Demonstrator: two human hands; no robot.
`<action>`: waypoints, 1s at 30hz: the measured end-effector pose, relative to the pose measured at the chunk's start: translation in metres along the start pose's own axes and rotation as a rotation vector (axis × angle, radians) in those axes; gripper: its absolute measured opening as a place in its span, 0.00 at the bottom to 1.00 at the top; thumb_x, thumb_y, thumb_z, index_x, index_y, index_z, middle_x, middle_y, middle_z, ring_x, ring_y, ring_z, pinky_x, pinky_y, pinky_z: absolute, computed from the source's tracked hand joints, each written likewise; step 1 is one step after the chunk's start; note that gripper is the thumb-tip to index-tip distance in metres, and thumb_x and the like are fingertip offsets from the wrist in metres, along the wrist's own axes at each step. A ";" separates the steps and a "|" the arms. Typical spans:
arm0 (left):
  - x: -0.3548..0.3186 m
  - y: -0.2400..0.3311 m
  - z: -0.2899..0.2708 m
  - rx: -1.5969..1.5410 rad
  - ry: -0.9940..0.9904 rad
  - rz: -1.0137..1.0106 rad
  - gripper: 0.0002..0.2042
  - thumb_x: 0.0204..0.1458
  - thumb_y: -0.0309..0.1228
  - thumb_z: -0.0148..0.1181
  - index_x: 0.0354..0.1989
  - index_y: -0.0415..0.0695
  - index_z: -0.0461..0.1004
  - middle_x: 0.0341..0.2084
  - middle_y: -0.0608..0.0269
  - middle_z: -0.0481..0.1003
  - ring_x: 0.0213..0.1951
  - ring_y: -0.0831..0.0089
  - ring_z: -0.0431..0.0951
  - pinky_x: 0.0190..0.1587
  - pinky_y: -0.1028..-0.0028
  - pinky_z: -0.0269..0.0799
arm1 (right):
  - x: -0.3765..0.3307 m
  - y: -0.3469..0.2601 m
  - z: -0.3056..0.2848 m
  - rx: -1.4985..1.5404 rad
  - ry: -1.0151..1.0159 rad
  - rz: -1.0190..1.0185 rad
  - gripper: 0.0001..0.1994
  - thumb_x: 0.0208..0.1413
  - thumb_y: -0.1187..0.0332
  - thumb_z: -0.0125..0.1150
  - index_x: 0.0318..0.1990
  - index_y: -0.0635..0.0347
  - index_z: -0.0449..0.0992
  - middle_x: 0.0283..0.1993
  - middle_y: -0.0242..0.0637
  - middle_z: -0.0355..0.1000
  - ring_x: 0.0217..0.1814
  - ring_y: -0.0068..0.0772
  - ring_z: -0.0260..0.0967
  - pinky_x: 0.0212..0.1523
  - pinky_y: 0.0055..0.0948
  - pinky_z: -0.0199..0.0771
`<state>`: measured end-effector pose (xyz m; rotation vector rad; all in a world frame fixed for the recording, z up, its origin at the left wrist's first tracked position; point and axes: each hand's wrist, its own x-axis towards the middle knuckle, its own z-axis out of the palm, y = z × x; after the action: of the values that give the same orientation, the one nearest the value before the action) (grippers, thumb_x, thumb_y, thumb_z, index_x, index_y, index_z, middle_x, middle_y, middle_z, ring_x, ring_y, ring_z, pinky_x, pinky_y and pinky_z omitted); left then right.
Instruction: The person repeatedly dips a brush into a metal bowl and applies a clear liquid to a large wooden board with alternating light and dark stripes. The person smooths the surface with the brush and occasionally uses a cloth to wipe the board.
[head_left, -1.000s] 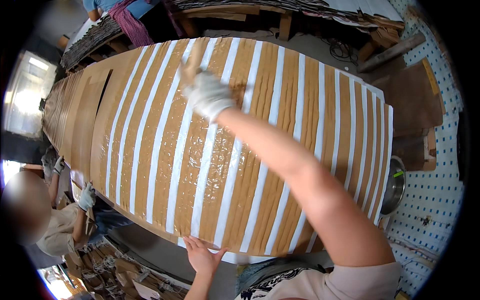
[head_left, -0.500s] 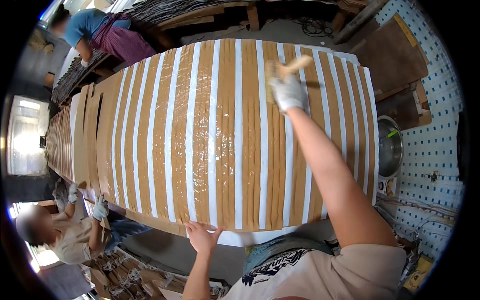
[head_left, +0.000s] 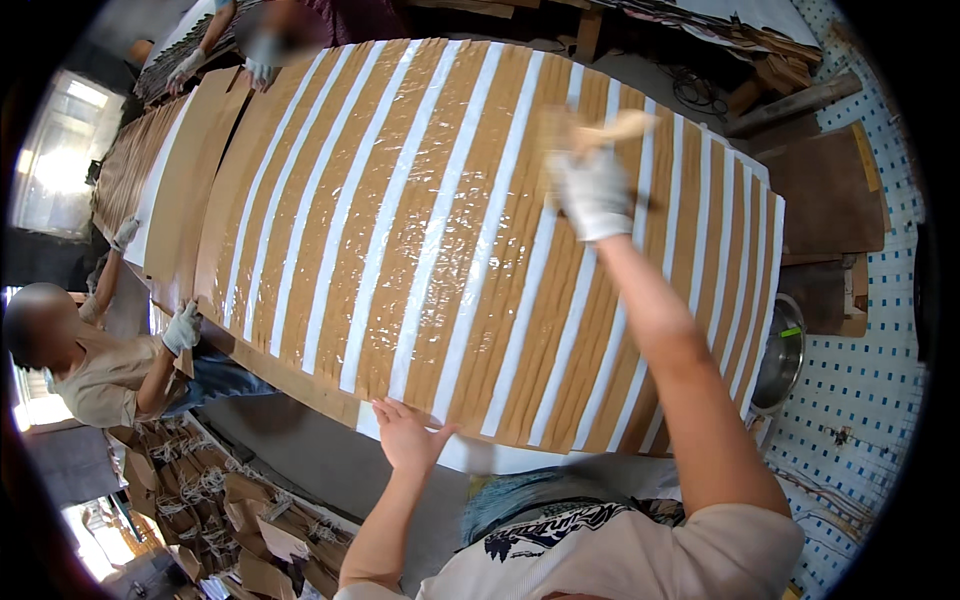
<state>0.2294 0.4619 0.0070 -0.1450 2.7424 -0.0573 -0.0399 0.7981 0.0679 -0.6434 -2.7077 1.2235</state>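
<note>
Brown sheets (head_left: pixel 552 345) lie staggered across the table, with white stripes showing between them. Toward the left and middle their surface shines as if wet. My right hand (head_left: pixel 595 195), in a white glove, grips a wooden-handled brush (head_left: pixel 628 127) over the far right part of the sheets. Motion smears the brush, and its head is hard to make out. My bare left hand (head_left: pixel 408 437) rests on the near edge of the sheets, fingers stretched out and thumb apart, holding nothing.
Left of the table, a co-worker's gloved hands (head_left: pixel 182 328) touch a brown board (head_left: pixel 185 190); another person's gloved hands (head_left: pixel 262 75) reach in from the far left. A metal basin (head_left: pixel 785 350) stands at the right. Tied cardboard bundles (head_left: pixel 230 510) lie at lower left.
The view has shifted and turned. My right hand still holds the brush, which is moving over the sheets. The far co-worker now leans in at the table's far left end.
</note>
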 end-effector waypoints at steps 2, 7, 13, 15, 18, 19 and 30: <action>-0.003 0.001 -0.007 0.014 -0.021 -0.018 0.66 0.28 0.67 0.71 0.61 0.14 0.54 0.61 0.19 0.57 0.68 0.38 0.56 0.68 0.64 0.59 | -0.018 -0.064 0.083 -0.091 -0.161 -0.153 0.22 0.57 0.47 0.55 0.35 0.60 0.77 0.32 0.51 0.77 0.35 0.51 0.78 0.39 0.46 0.78; -0.002 0.005 0.000 0.023 0.010 0.021 0.65 0.29 0.67 0.71 0.61 0.15 0.55 0.60 0.19 0.58 0.67 0.38 0.57 0.67 0.63 0.60 | -0.066 -0.133 0.170 -0.138 -0.263 -0.354 0.20 0.58 0.53 0.58 0.45 0.64 0.73 0.34 0.49 0.78 0.37 0.46 0.79 0.38 0.40 0.81; -0.002 0.000 -0.003 -0.018 -0.034 -0.019 0.64 0.32 0.68 0.69 0.60 0.13 0.55 0.60 0.19 0.59 0.68 0.36 0.55 0.70 0.62 0.54 | -0.053 -0.027 0.065 -0.012 -0.196 -0.005 0.24 0.52 0.46 0.63 0.42 0.61 0.77 0.38 0.49 0.78 0.41 0.48 0.78 0.43 0.44 0.76; 0.003 0.003 -0.003 0.006 -0.034 0.019 0.65 0.31 0.69 0.68 0.60 0.13 0.55 0.60 0.19 0.60 0.67 0.37 0.56 0.69 0.62 0.55 | -0.062 0.035 0.016 0.060 0.010 0.153 0.27 0.49 0.47 0.66 0.43 0.65 0.76 0.41 0.54 0.78 0.44 0.52 0.76 0.46 0.43 0.75; 0.003 -0.003 -0.003 0.034 -0.013 0.018 0.65 0.31 0.69 0.67 0.60 0.13 0.56 0.60 0.19 0.60 0.67 0.36 0.56 0.68 0.62 0.57 | -0.094 0.134 -0.032 0.462 0.264 0.351 0.18 0.57 0.64 0.64 0.49 0.67 0.74 0.46 0.38 0.77 0.42 0.30 0.75 0.46 0.35 0.75; 0.001 -0.003 -0.002 0.050 -0.005 0.019 0.65 0.31 0.69 0.68 0.60 0.14 0.56 0.60 0.20 0.60 0.67 0.37 0.57 0.68 0.63 0.58 | -0.102 0.184 -0.044 0.486 0.308 0.227 0.19 0.57 0.68 0.63 0.54 0.67 0.72 0.50 0.37 0.76 0.45 0.29 0.75 0.47 0.34 0.76; 0.003 0.001 -0.013 0.182 -0.110 0.137 0.50 0.43 0.66 0.61 0.54 0.21 0.71 0.58 0.27 0.66 0.64 0.31 0.60 0.70 0.51 0.49 | -0.117 0.083 -0.043 0.291 0.205 0.215 0.10 0.55 0.64 0.59 0.34 0.62 0.78 0.24 0.32 0.73 0.23 0.30 0.70 0.27 0.34 0.71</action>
<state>0.2219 0.4625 0.0180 0.0874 2.6135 -0.2526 0.1049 0.8275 0.0449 -0.9754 -2.2827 1.4715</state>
